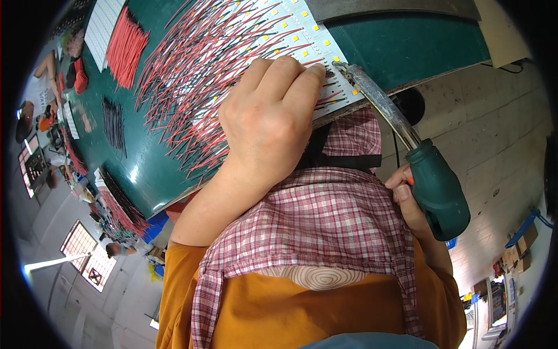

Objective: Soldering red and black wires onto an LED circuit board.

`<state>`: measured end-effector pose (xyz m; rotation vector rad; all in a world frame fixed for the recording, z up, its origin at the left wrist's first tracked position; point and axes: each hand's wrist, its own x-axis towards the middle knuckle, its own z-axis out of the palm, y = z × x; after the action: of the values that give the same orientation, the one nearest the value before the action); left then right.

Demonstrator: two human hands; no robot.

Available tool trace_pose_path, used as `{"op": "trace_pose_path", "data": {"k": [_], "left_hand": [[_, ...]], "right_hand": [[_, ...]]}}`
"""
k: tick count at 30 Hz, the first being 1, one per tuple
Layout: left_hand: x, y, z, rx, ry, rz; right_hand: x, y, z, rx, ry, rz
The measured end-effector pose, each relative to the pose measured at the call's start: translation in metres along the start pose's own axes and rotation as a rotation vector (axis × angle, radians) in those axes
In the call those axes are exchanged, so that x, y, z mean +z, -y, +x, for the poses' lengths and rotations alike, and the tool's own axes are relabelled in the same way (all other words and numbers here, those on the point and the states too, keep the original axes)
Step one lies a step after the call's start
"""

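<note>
My left hand (270,119) is closed over a white LED board (317,43), back of the hand upward. Its fingertips point down among red and black wires (192,87) that fan out leftward from the board; what they pinch is hidden. In my right hand (407,198) is a soldering iron (439,189) with a dark green handle, gripped at the near right. The iron's metal shaft slants up and left. Its bent tip meets the board's right edge, close by my left fingertips and a small yellow LED (336,59).
Red wires (126,49) lie bundled on the green tabletop (407,49), with black wires (114,125) nearer. Another white board (103,29) rests at the far left. A dark curved piece (395,9) lies along the back. Past the table edge is tiled floor (476,122).
</note>
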<state>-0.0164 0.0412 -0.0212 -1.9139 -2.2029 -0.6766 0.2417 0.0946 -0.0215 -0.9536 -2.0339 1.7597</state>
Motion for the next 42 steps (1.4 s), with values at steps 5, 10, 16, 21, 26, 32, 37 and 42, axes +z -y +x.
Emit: {"op": "trace_pose_path", "data": {"k": [5, 10, 16, 21, 26, 32, 37, 42], "left_hand": [[-0.002, -0.003, 0.001, 0.004, 0.017, 0.02], [-0.002, -0.002, 0.001, 0.006, 0.027, 0.034], [-0.007, -0.008, 0.002, -0.025, 0.071, 0.025], [-0.006, 0.004, 0.006, -0.041, -0.018, -0.079], [-0.002, 0.008, 0.008, -0.045, -0.023, -0.005], [-0.005, 0.006, 0.009, -0.01, -0.016, 0.012], [-0.009, 0.005, 0.012, 0.012, 0.056, 0.036], [-0.011, 0.006, 0.013, 0.013, 0.079, 0.027]], "right_hand": [[-0.005, 0.008, 0.006, 0.045, 0.033, -0.174], [-0.014, 0.007, 0.006, -0.009, 0.199, -0.251], [-0.009, 0.004, 0.011, -0.081, 0.148, -0.091], [-0.01, 0.01, 0.014, -0.092, 0.147, -0.024], [-0.009, 0.016, 0.013, -0.026, 0.14, -0.112], [-0.003, 0.012, 0.004, 0.038, 0.086, -0.33], [-0.009, 0.016, 0.008, 0.033, 0.099, -0.277], [-0.015, 0.022, 0.015, 0.12, 0.228, -0.03]]}}
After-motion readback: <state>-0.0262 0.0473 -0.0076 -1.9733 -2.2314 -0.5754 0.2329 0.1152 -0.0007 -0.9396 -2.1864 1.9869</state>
